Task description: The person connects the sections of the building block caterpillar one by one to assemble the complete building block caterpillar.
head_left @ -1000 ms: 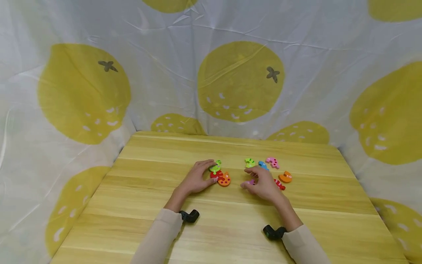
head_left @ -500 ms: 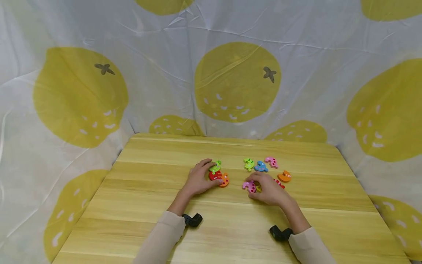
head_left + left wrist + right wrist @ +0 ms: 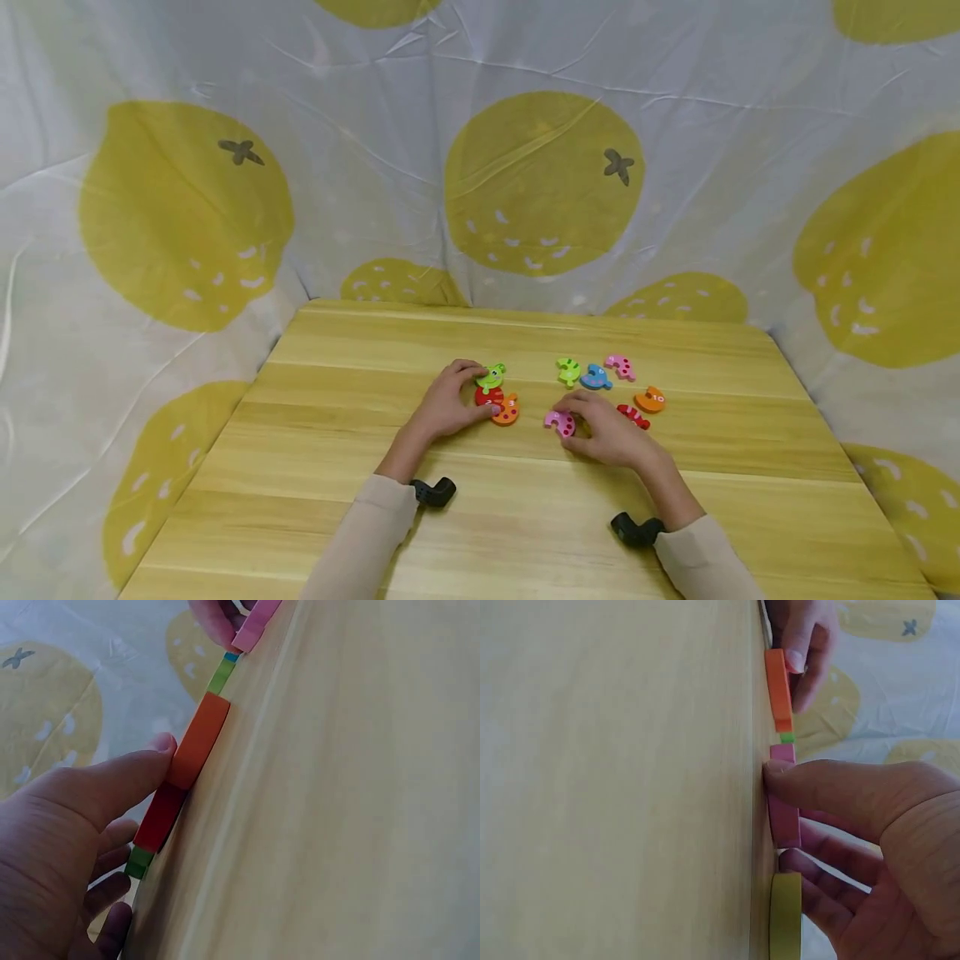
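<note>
On the wooden table, a green puzzle piece with a face, a red puzzle piece and an orange spotted puzzle piece form a joined chain. My left hand holds this chain, thumb against the orange piece and fingers by the green one. Right of it, a pink spotted puzzle piece is pinched between thumb and fingers of my right hand. The right wrist view shows that thumb on the pink piece's near edge. A yellow puzzle piece stands beside the fingers, mostly hidden from the head view.
Behind the right hand lie a green striped piece, a blue piece and another pink piece. An orange piece marked 10 and a red striped piece are to its right. A lemon-patterned cloth encloses the table.
My right hand has come down around the pink spotted piece and pinched it, and the piece has shifted slightly left towards the chain. The left hand has stayed at the chain.
</note>
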{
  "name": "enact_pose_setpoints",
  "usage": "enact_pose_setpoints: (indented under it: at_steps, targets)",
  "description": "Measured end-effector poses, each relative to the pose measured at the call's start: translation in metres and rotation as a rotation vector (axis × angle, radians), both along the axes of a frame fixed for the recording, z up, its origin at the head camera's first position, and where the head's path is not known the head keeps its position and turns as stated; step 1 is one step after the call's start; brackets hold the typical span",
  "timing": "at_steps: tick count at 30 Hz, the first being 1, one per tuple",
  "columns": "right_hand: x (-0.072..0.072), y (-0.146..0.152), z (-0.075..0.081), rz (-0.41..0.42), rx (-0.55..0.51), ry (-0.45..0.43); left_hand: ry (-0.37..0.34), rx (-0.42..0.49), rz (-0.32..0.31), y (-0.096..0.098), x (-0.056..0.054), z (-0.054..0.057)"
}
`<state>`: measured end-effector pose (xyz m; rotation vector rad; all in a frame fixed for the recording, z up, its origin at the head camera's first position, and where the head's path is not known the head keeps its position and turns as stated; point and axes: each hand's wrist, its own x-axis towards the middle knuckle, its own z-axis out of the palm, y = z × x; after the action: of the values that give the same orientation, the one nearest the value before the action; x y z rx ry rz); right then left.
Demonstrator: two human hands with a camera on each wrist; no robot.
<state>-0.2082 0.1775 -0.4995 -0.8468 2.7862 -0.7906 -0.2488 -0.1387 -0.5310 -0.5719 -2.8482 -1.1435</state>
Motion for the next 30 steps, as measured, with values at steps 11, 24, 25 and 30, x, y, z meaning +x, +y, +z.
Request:
enact_pose_setpoints:
  at_steps: [11,24,25,30]
  targets:
    - [-0.007,-0.006,-0.002,-0.086,-0.06,-0.014,-0.019,0.016,-0.058,-0.004,0.0,-0.001]
    - [-0.019,-0.024,0.003,-0.094,-0.132,-0.05,-0.018,0.002,-0.085,-0.006,0.002,-0.002]
    - [-0.02,-0.026,0.003,-0.089,-0.135,-0.052,-0.018,-0.003,-0.096,-0.006,0.002,-0.002]
    - [-0.025,-0.033,0.001,-0.068,-0.141,-0.062,-0.016,-0.022,-0.131,-0.006,0.001,-0.002]
